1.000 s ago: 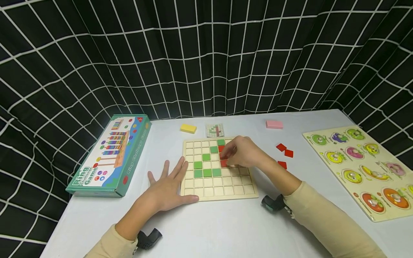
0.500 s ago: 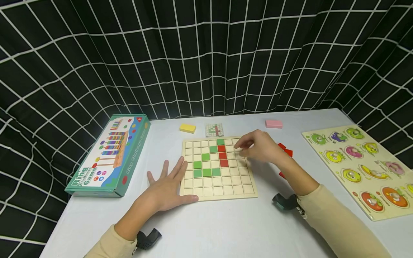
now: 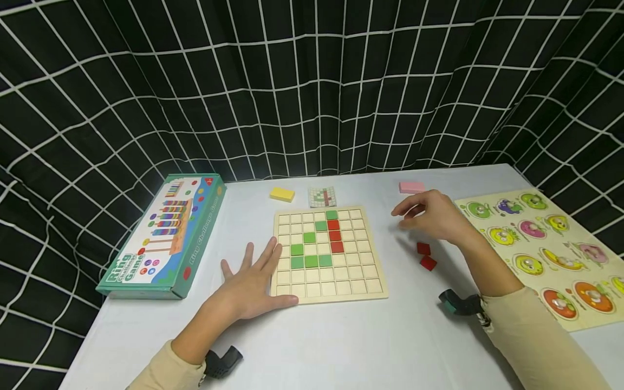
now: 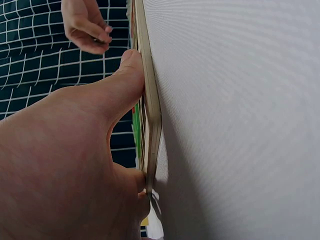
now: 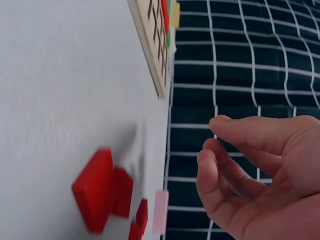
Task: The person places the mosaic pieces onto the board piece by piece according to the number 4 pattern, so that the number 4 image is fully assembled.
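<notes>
My left hand lies with spread fingers at the left edge of the wooden grid board. In the left wrist view its thumb rests against the board's edge. Green tiles and a column of red tiles sit in the board's squares. Off the board's right side, my right hand hovers above the table, fingers loosely bent. The right wrist view shows a gap between thumb and fingers, with nothing held. Loose red tiles lie below it; the hand hides others in the head view.
A small pattern card lies behind the board, between a yellow block and a pink block. The ring game box is at the left. A fruit puzzle board lies right, partly under the right arm.
My right hand has left the red tiles on the board and moved right, over the loose red tiles. The left hand stays in place.
</notes>
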`<state>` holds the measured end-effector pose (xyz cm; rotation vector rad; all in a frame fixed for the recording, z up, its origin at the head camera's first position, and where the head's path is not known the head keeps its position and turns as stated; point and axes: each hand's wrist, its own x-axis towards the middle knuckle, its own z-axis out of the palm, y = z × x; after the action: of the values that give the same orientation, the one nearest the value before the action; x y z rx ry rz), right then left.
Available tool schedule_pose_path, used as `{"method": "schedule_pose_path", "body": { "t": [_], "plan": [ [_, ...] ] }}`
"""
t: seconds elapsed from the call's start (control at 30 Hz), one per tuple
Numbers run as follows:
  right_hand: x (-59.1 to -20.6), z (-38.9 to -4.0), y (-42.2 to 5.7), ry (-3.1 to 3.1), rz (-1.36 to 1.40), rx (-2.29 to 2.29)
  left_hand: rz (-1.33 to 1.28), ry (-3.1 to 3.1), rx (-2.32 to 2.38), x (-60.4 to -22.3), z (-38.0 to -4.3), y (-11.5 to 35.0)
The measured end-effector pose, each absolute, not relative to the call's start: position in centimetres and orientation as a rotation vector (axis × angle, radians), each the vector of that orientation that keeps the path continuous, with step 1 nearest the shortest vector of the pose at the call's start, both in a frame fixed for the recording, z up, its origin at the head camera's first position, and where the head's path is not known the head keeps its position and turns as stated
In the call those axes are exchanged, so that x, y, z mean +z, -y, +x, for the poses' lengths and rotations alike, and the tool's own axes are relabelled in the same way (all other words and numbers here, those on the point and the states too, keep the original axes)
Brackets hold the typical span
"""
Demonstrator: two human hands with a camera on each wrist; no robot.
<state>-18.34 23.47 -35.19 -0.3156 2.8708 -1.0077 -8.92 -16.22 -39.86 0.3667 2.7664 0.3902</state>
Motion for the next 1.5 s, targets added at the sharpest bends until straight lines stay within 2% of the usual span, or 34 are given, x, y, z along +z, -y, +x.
{"method": "schedule_pose_path", "body": {
  "t": [0.2,0.83,1.5],
  "plan": [
    [-35.5,-18.6,-25.3,-2.818,-0.183,-1.008,0.363,-2.761,0.406,-40.1,-9.0,16.2],
    [-37.3,-20.0,-30.1,-2.620,0.004,-1.156,0.362,-2.765,0.394,-40.1,-8.8,16.4],
    [-37.8,-20.2,-30.2,-2.678,0.031,-0.970,0.367,-2.773,0.395,-40.2,-9.0,16.4]
  ]
}}
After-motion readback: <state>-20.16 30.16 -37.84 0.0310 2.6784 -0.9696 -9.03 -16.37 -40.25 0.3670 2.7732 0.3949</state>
